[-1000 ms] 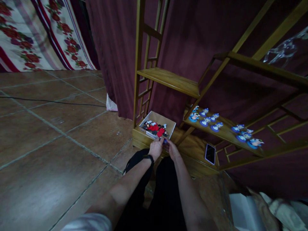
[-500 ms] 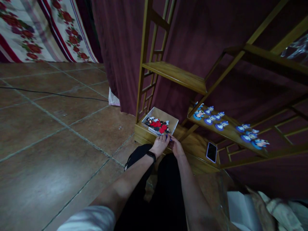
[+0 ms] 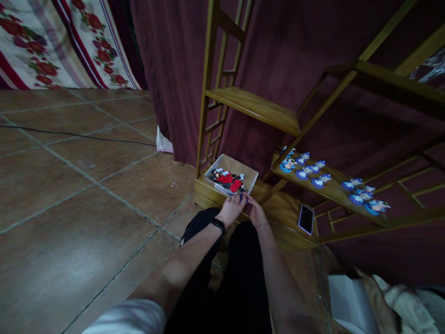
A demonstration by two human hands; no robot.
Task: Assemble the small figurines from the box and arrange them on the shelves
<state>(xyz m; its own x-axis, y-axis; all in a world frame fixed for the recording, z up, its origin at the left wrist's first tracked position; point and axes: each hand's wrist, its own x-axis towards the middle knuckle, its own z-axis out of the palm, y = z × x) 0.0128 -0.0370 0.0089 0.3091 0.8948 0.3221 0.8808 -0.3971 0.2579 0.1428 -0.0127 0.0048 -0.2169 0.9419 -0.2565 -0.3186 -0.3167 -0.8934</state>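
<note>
The held piece (image 3: 247,198) shows blue, while the heaped pieces (image 3: 225,179) mix red, black and white inside a box (image 3: 247,175) with tan inner walls, and the figurines (image 3: 320,180) are blue and white on violet or bright-blue bases. The wood-grained shelving (image 3: 255,108) is yellowish brown, the phone (image 3: 306,220) black with a lilac edge, the wristband (image 3: 218,224) and trousers (image 3: 248,278) black. Behind, a plain maroon curtain (image 3: 163,79) meets whitish cloth (image 3: 62,41) with crimson stripes and red-flowered, green-leaved bands, above brown floor tiles (image 3: 52,199) gridded by pale greenish lines.
</note>
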